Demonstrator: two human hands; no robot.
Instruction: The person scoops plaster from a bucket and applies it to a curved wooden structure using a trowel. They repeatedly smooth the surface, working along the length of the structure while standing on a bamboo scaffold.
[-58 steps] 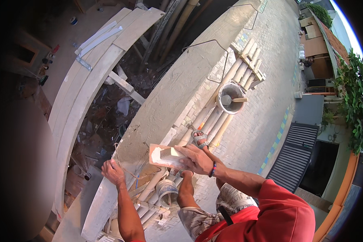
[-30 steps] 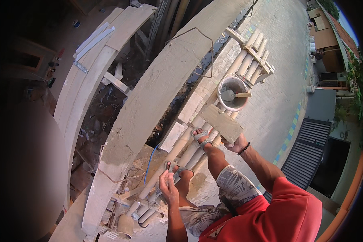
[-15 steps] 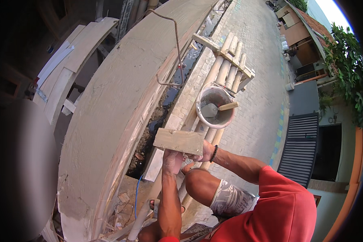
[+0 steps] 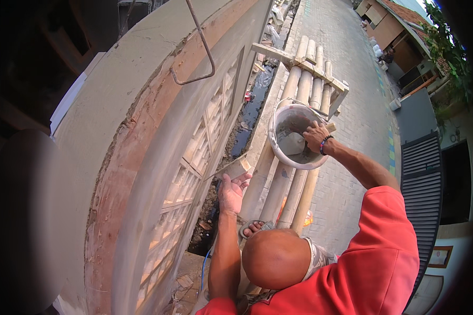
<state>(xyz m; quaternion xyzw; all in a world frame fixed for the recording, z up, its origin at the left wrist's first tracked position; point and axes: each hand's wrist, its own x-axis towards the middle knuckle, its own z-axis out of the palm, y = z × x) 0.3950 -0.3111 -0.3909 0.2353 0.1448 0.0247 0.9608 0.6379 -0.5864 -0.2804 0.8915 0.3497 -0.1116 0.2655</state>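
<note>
My left hand [image 4: 231,195] is turned palm up beside the wall, fingers partly spread. It supports a small, mortar-stained, rectangular wooden board [image 4: 235,168] at the fingertips; the board's underside is hidden. My right hand [image 4: 315,137] reaches over the rim of a mortar-smeared bucket [image 4: 279,149]. Its fingers are closed round the wooden handle [image 4: 330,127] of a trowel, whose grey blade [image 4: 293,143] lies down in the bucket. Grey wet mortar coats the bucket's inside.
The bucket stands on a bamboo-pole bench [image 4: 316,86] with wooden crosspieces. At left rises a partly plastered wall [image 4: 142,131] with a latticed opening [image 4: 194,163]. A bent metal rod [image 4: 207,52] juts out over it. A water-filled drain [image 4: 247,131] runs between wall and bench. Paving lies to the right.
My right hand has left the board and moved right and up to the trowel in the bucket. The left hand keeps the board, now tilted toward the wall. The view has shifted, showing the lattice.
</note>
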